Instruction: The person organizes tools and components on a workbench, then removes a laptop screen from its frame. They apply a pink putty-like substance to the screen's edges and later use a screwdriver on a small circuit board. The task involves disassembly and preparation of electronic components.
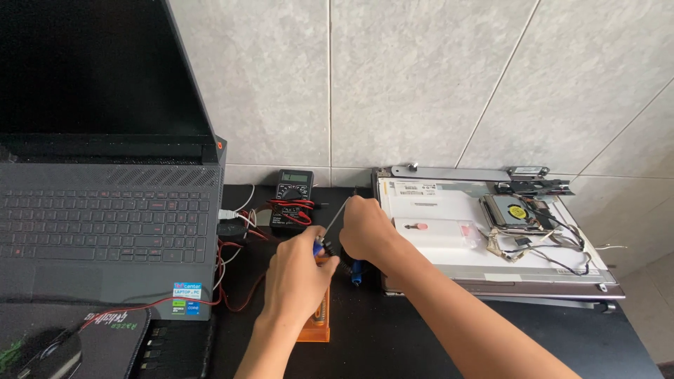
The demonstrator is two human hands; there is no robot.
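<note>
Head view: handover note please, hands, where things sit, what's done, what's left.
Left hand: closed around a small tool handle with blue and orange parts, above the orange holder.
Right hand: fingers pinched on the thin metal shaft that rises toward the multimeter.
Things: multimeter at the wall, red and black leads coiled on it; open laptop on the left; stripped display panel with loose parts and cables on the right; blue-handled tool on the table beside the panel.
Done: panel lies opened.
Left: cannot tell from this view.
</note>
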